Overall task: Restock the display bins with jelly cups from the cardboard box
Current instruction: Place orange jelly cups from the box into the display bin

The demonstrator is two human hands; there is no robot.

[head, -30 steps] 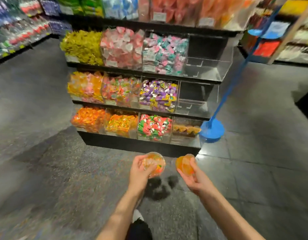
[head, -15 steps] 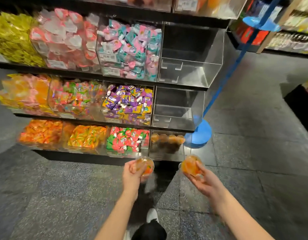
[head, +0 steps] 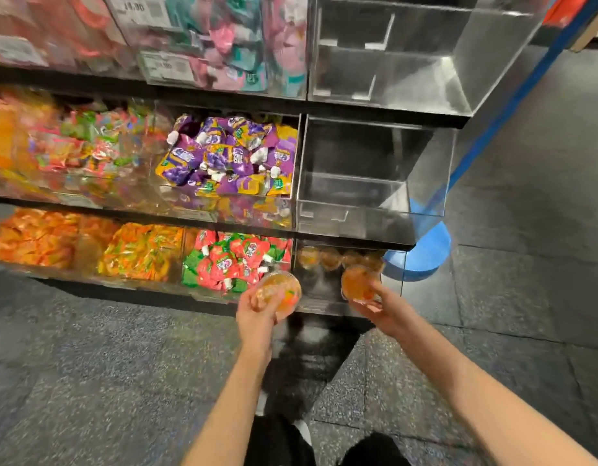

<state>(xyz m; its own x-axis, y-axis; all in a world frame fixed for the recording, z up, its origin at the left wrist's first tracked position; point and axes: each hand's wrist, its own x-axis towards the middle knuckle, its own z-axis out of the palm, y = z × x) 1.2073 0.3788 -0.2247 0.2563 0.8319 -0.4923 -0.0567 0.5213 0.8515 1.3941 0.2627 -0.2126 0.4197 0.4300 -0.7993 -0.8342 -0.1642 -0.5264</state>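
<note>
My left hand grips an orange jelly cup just in front of the bottom shelf. My right hand holds a second orange jelly cup at the open front of the bottom-right clear bin. Several orange jelly cups sit in a row at the back of that bin. The cardboard box is out of view.
Two clear bins above the bottom-right one hold nothing. Bins to the left hold purple packets, red-green packets and orange sweets. A blue stand base sits right of the shelving. My legs stand on speckled floor below.
The view has closed in on the shelving. Both hands have carried their cups forward and now reach the front of the bottom shelf, the right one at the bottom-right bin.
</note>
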